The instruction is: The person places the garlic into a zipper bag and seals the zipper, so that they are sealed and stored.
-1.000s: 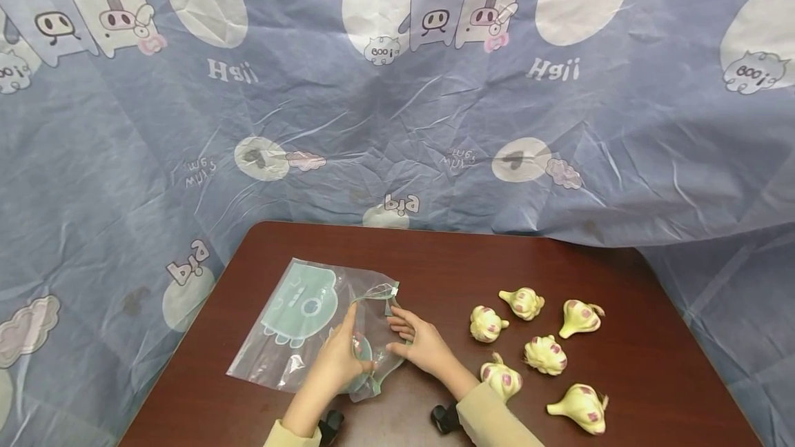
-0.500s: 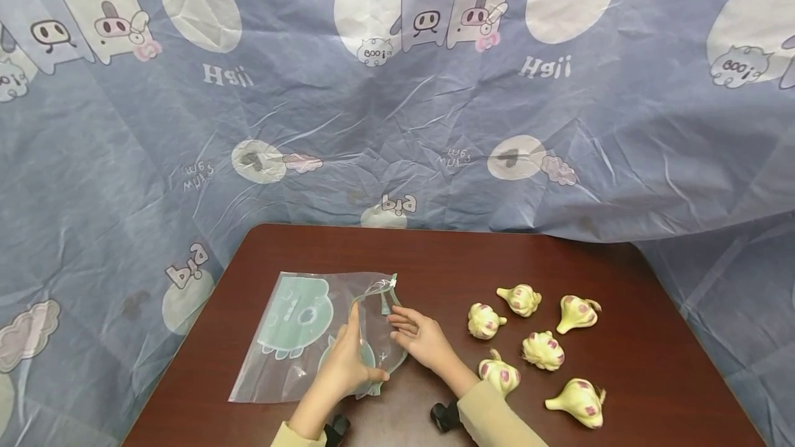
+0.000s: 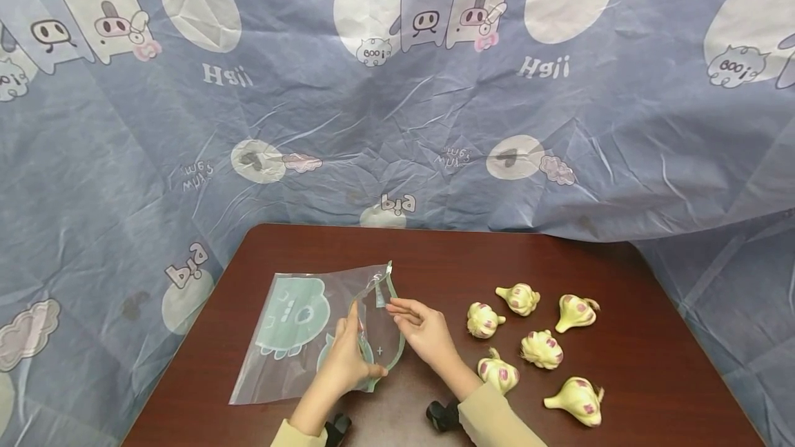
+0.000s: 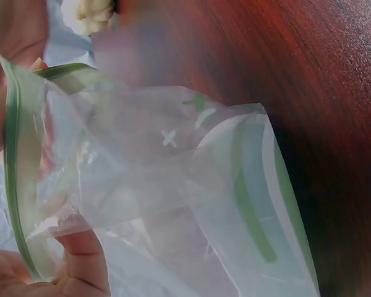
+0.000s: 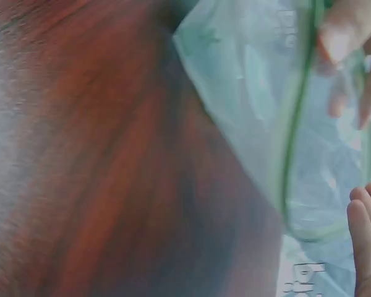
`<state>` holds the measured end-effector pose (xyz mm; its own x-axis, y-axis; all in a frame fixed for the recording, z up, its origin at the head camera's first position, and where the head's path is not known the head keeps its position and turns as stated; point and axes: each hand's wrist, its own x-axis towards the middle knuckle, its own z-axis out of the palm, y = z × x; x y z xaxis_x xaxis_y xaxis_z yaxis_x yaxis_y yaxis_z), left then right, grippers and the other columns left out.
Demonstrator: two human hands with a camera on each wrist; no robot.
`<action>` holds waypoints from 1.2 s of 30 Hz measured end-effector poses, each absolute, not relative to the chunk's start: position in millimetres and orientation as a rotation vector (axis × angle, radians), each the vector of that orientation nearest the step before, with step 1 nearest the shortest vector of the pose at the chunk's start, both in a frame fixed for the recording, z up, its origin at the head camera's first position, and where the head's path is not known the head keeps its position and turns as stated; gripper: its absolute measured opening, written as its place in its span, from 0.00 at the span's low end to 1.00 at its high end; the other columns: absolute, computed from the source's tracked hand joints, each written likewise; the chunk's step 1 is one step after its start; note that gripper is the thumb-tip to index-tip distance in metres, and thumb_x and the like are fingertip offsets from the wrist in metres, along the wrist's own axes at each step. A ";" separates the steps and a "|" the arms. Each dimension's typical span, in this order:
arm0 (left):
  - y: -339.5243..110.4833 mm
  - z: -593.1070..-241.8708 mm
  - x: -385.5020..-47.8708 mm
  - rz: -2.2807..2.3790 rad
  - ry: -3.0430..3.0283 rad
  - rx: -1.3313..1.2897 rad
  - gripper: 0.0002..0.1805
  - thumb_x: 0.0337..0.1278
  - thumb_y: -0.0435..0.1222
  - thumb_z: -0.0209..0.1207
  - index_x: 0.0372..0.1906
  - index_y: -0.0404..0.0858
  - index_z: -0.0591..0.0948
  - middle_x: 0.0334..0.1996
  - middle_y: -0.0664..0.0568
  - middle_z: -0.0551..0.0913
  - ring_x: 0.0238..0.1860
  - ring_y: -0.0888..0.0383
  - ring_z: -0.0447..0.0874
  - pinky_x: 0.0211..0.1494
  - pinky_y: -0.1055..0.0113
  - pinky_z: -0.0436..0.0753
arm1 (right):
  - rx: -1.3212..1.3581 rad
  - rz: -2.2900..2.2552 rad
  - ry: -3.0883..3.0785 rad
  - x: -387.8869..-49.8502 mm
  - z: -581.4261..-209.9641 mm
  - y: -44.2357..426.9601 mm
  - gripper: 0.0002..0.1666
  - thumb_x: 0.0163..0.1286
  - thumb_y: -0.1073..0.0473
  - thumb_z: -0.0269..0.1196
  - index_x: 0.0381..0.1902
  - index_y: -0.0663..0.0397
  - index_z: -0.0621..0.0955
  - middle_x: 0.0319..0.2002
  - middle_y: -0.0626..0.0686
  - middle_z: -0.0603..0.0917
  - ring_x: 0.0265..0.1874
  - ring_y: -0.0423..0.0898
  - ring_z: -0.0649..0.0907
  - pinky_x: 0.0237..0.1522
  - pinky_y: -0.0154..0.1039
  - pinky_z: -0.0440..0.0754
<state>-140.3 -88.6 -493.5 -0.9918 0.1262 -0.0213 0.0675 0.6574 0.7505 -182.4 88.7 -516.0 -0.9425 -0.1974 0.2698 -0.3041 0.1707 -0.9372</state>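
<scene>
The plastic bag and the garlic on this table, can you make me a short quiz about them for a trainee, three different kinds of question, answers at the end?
1. Count: how many garlic bulbs lie on the table?
2. True or false: in the head view, the plastic bag lies to the right of the garlic bulbs.
3. Multiple choice: where are the left hand and the right hand?
A) Both at the plastic bag
B) Both on the garlic bulbs
C) One at the plastic bag, one on a garlic bulb

Key:
1. Six.
2. False; it lies to their left.
3. A.
</scene>
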 end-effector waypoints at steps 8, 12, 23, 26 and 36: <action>-85.5 -498.8 -142.8 1.299 2.836 0.127 0.73 0.15 0.29 0.83 0.76 0.31 0.50 0.46 0.46 0.69 0.39 0.51 0.74 0.40 0.57 0.80 | 0.316 1.866 -2.190 -165.5 -477.3 116.4 0.18 0.66 0.72 0.64 0.54 0.63 0.82 0.48 0.61 0.87 0.49 0.56 0.87 0.48 0.31 0.84; -84.6 -498.1 -143.6 1.314 2.830 0.129 0.73 0.16 0.29 0.83 0.76 0.32 0.50 0.45 0.47 0.68 0.38 0.52 0.72 0.38 0.59 0.79 | 0.161 1.786 -2.196 -153.1 -463.9 145.8 0.18 0.67 0.69 0.64 0.55 0.57 0.82 0.49 0.59 0.88 0.48 0.47 0.87 0.46 0.24 0.82; -83.5 -495.9 -143.9 1.353 2.824 0.128 0.72 0.16 0.29 0.83 0.75 0.32 0.50 0.44 0.47 0.69 0.37 0.54 0.71 0.38 0.61 0.77 | -0.173 1.740 -2.156 -128.2 -457.7 206.1 0.19 0.68 0.68 0.63 0.57 0.59 0.80 0.50 0.52 0.88 0.46 0.30 0.86 0.46 0.22 0.81; -84.4 -495.3 -143.8 1.366 2.826 0.129 0.72 0.17 0.29 0.83 0.75 0.32 0.50 0.45 0.46 0.69 0.36 0.55 0.71 0.39 0.60 0.78 | -0.226 1.726 -2.151 -122.1 -459.2 213.3 0.19 0.68 0.67 0.63 0.57 0.60 0.80 0.49 0.44 0.88 0.46 0.28 0.85 0.47 0.22 0.81; -84.6 -496.1 -147.0 1.352 2.844 0.101 0.71 0.17 0.32 0.83 0.74 0.31 0.52 0.44 0.47 0.70 0.38 0.54 0.73 0.45 0.55 0.79 | -0.413 1.671 -2.254 -102.9 -487.2 219.1 0.28 0.66 0.61 0.68 0.63 0.59 0.75 0.57 0.52 0.83 0.49 0.20 0.79 0.52 0.18 0.75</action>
<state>-147.0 -84.6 -496.1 -0.9979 0.0536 0.0358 0.0616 0.6295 0.7745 -102.9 219.1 -487.2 -0.9123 0.4033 0.0715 0.0486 0.2800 -0.9588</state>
